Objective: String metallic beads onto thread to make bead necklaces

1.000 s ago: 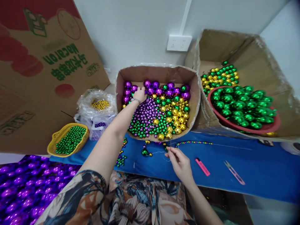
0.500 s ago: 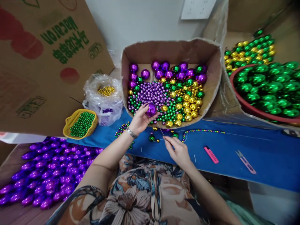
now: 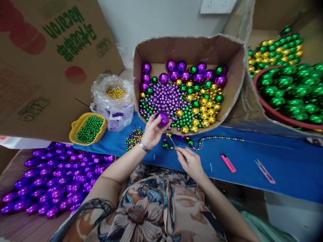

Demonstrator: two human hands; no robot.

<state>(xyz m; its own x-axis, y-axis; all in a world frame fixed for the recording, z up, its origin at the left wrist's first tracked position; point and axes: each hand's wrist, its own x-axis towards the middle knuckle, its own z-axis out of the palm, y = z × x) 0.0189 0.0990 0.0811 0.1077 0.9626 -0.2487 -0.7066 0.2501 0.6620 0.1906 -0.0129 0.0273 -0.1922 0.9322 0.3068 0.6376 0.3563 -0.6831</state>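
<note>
A large shiny purple bead (image 3: pixel 161 119) is held in the fingers of my left hand (image 3: pixel 151 132), at the front edge of a cardboard box (image 3: pixel 238 75) of mixed beads. My right hand (image 3: pixel 191 162), lower and to the right, pinches a thin needle (image 3: pixel 171 139). The needle slants up to the left, its tip close to the purple bead; whether it has entered the bead I cannot tell. Behind the needle, a strand of small beads (image 3: pixel 222 138) with larger green ones near its left end lies on the blue cloth (image 3: pixel 285 168), thread trailing right.
Pink-handled thread snips (image 3: pixel 264 171) and a pink box-like item (image 3: pixel 228 163) lie at right. On the left are a yellow basket (image 3: pixel 101 132) of green beads, plastic bags (image 3: pixel 126 90), and a pile of purple beads (image 3: pixel 55 181). A red basin (image 3: pixel 262 97) holds green beads.
The view has shifted slightly, so the boxes appear higher and a bit further right. Both hands keep their grip, the needle still pointing toward the purple bead.
</note>
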